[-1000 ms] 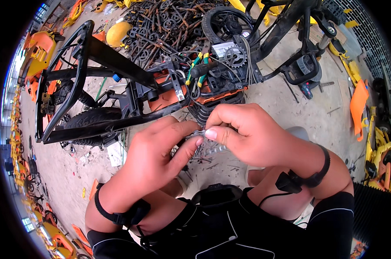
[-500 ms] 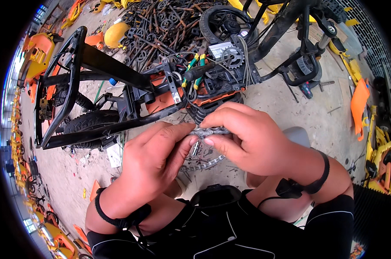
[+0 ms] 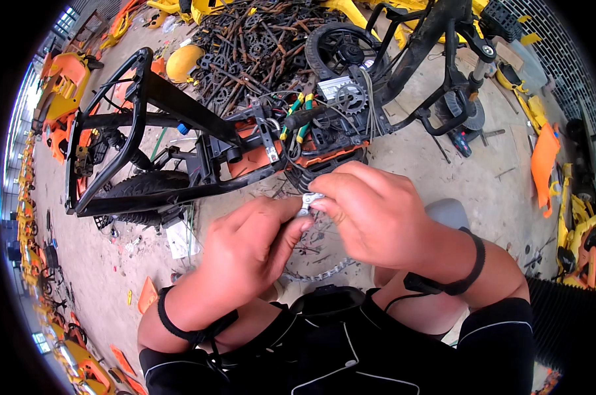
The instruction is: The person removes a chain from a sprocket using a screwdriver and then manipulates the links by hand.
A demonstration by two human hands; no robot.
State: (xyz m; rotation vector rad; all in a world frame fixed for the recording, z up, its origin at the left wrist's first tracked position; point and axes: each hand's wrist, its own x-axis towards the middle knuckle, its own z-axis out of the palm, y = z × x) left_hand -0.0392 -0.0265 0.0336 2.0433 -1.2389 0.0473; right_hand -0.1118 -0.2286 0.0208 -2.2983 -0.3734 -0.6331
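Note:
My left hand (image 3: 252, 240) and my right hand (image 3: 380, 217) meet in the middle of the head view, above the floor in front of the black frame. Both pinch a silver chain (image 3: 309, 200) between thumb and fingertips. The links between the fingers are bent at an angle. Another stretch of chain (image 3: 321, 271) shows below, curving between my knees. My palms and fingers hide how the two stretches join.
Ahead lies a black vehicle frame (image 3: 159, 205) with a tyre. Pliers with green and yellow handles (image 3: 303, 118) and a dark-handled tool (image 3: 304, 117) rest on it near a chainring (image 3: 352, 99). Beyond is a heap of rusty parts (image 3: 258, 52). A power drill (image 3: 460, 143) lies right.
The chain piece between my fingertips has turned from lying roughly level to an angled bend. My right hand has shifted slightly. The view has tilted a little.

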